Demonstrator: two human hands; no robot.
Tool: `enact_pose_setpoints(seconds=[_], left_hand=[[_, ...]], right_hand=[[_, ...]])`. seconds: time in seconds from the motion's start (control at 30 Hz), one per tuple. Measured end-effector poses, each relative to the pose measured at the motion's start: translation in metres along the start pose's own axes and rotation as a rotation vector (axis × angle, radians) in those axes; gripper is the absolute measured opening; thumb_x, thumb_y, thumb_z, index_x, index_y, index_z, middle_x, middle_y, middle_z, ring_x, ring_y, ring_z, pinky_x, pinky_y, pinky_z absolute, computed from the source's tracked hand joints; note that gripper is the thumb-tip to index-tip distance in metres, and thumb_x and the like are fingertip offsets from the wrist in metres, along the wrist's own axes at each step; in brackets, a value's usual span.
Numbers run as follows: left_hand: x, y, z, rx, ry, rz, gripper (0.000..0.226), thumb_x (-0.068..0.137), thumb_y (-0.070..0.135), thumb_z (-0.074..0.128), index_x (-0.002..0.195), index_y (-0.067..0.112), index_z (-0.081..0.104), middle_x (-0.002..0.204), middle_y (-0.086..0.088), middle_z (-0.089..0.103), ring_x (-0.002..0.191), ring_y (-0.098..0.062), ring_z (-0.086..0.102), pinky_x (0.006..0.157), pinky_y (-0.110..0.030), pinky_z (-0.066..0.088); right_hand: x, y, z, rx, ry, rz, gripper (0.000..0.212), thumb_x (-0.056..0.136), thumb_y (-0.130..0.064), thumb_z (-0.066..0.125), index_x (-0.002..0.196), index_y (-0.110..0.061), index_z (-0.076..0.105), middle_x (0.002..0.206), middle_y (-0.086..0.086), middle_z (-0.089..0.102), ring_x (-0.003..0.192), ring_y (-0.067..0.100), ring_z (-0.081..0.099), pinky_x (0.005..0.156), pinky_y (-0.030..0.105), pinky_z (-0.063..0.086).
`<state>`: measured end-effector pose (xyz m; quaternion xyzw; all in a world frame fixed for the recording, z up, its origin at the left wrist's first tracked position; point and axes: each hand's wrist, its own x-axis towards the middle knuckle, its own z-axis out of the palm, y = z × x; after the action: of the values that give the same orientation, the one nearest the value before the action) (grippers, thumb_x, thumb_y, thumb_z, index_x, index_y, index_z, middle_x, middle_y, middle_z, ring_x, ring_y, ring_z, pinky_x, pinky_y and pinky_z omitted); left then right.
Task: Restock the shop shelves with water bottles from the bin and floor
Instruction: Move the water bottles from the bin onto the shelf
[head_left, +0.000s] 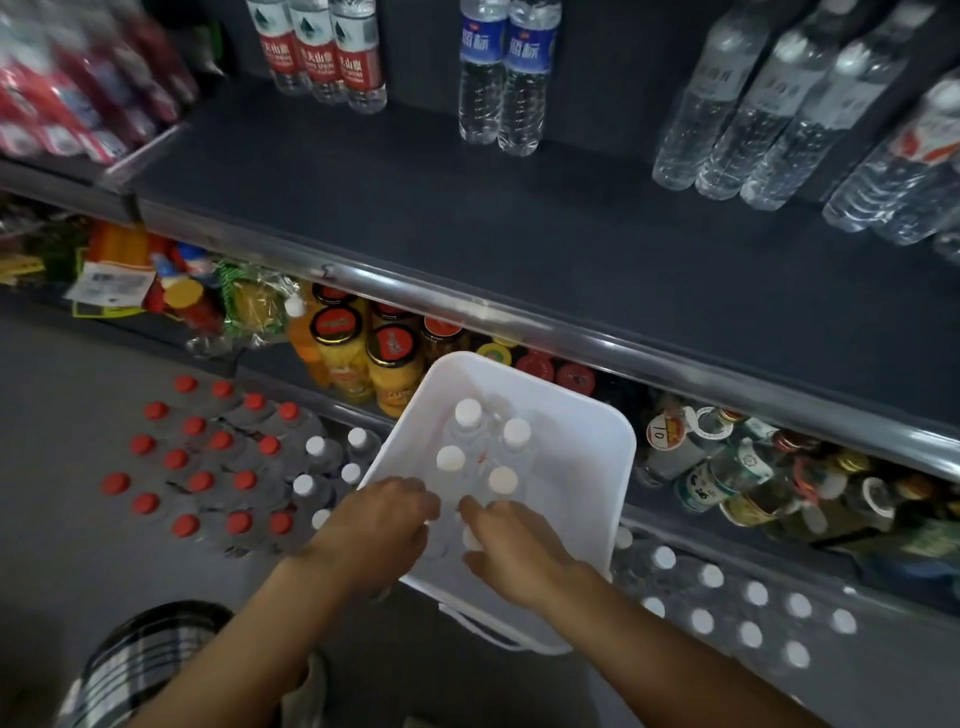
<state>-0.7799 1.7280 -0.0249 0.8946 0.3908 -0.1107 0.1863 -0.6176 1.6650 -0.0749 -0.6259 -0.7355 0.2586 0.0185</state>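
Shelving (519, 249) in dark grey is filling the upper half of the view, its broad top board carrying upright water bottles at the back: three red-labelled bottles (324, 52) on the left, two blue-labelled bottles (506, 73) in the middle, and a row of clear bottles (769, 114) leaning across the right. Below its front rail, jars with orange contents (374, 358) are standing on the lower shelf. Floor (67, 441) to the left is holding a block of red-capped bottles (208, 462), while white-capped bottles (737, 608) are sitting to the right of the bin. White bin (582, 457) is sitting in front of the lower shelf, with four white-capped water bottles (483, 452) standing upright inside it. Both hands are reaching into its near end: the left hand (379, 525) is curling its fingers downward over something I cannot make out, and the right hand (511, 545) is closing around a white bottle cap (471, 538).
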Motion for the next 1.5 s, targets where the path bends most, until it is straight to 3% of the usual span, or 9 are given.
enact_pose_setpoints(seconds=[0.33, 0.47, 0.6, 0.73, 0.87, 0.97, 1.23, 1.4, 1.5], left_hand=[[0.013, 0.012, -0.01, -0.002, 0.025, 0.023, 0.03, 0.095, 0.022, 0.045, 0.123, 0.025, 0.057, 0.126, 0.006, 0.056, 0.117, -0.014, 0.053, 0.097, -0.027, 0.043], [0.022, 0.024, -0.028, 0.005, 0.056, 0.066, 0.03, 0.096, 0.023, 0.048, 0.124, 0.024, 0.059, 0.128, 0.005, 0.057, 0.118, -0.014, 0.053, 0.098, -0.027, 0.043], [0.034, 0.046, -0.057, -0.017, 0.133, 0.122, 0.029, 0.096, 0.022, 0.051, 0.122, 0.024, 0.062, 0.127, 0.006, 0.06, 0.112, -0.012, 0.058, 0.093, -0.023, 0.045], [0.047, 0.075, -0.094, -0.017, 0.207, 0.185, 0.026, 0.095, 0.021, 0.053, 0.117, 0.023, 0.065, 0.12, 0.007, 0.063, 0.105, -0.01, 0.059, 0.086, -0.02, 0.045], [0.065, 0.117, -0.135, -0.027, 0.26, 0.266, 0.019, 0.092, 0.017, 0.055, 0.104, 0.018, 0.069, 0.106, 0.001, 0.068, 0.092, -0.016, 0.062, 0.08, -0.03, 0.051], [0.081, 0.152, -0.163, -0.025, 0.316, 0.328, 0.021, 0.088, 0.014, 0.057, 0.104, 0.016, 0.07, 0.106, -0.003, 0.068, 0.096, -0.024, 0.062, 0.083, -0.035, 0.051], [0.132, 0.247, -0.205, -0.027, 0.386, 0.508, 0.022, 0.088, 0.016, 0.06, 0.107, 0.017, 0.07, 0.107, -0.001, 0.07, 0.098, -0.02, 0.063, 0.086, -0.033, 0.05], [0.165, 0.297, -0.213, -0.075, 0.356, 0.542, 0.023, 0.089, 0.015, 0.059, 0.109, 0.016, 0.07, 0.102, -0.002, 0.071, 0.093, -0.016, 0.064, 0.088, -0.031, 0.051], [0.182, 0.318, -0.21, -0.098, 0.331, 0.546, 0.023, 0.091, 0.015, 0.058, 0.111, 0.017, 0.068, 0.103, -0.002, 0.07, 0.093, -0.015, 0.063, 0.088, -0.031, 0.051]], right_hand=[[-0.016, 0.007, -0.019, 0.1, 0.022, -0.019, 0.025, 0.091, -0.02, 0.058, 0.113, -0.016, 0.048, 0.107, 0.01, 0.062, 0.095, 0.026, 0.062, 0.082, 0.037, 0.053], [-0.033, 0.015, -0.057, 0.175, 0.087, -0.043, 0.021, 0.083, -0.021, 0.059, 0.087, -0.023, 0.038, 0.082, -0.003, 0.053, 0.073, 0.019, 0.055, 0.053, 0.023, 0.034], [-0.06, 0.022, -0.104, 0.225, 0.203, -0.031, 0.019, 0.083, -0.026, 0.058, 0.086, -0.027, 0.04, 0.074, -0.012, 0.052, 0.064, 0.003, 0.052, 0.046, 0.013, 0.031], [-0.093, 0.03, -0.162, 0.284, 0.378, 0.005, 0.013, 0.082, -0.032, 0.063, 0.084, -0.025, 0.051, 0.073, -0.013, 0.056, 0.065, 0.001, 0.054, 0.05, 0.017, 0.039], [-0.128, 0.044, -0.218, 0.297, 0.601, 0.042, 0.019, 0.072, -0.038, 0.06, 0.081, -0.022, 0.056, 0.068, -0.007, 0.06, 0.065, 0.009, 0.054, 0.057, 0.029, 0.043], [-0.153, 0.063, -0.253, 0.285, 0.721, 0.077, 0.017, 0.073, -0.034, 0.065, 0.079, -0.021, 0.058, 0.064, -0.004, 0.06, 0.06, 0.01, 0.054, 0.055, 0.033, 0.043], [-0.217, 0.138, -0.313, 0.152, 0.878, 0.18, 0.013, 0.084, -0.028, 0.066, 0.085, -0.02, 0.056, 0.066, -0.008, 0.055, 0.058, 0.0, 0.048, 0.052, 0.017, 0.035], [-0.249, 0.189, -0.331, -0.014, 0.933, 0.258, 0.017, 0.089, -0.025, 0.061, 0.097, -0.012, 0.052, 0.065, -0.012, 0.049, 0.058, 0.004, 0.046, 0.054, 0.024, 0.032], [-0.26, 0.221, -0.337, -0.06, 0.971, 0.308, 0.023, 0.089, -0.023, 0.06, 0.104, -0.008, 0.052, 0.073, -0.003, 0.054, 0.066, 0.018, 0.049, 0.061, 0.028, 0.034]])
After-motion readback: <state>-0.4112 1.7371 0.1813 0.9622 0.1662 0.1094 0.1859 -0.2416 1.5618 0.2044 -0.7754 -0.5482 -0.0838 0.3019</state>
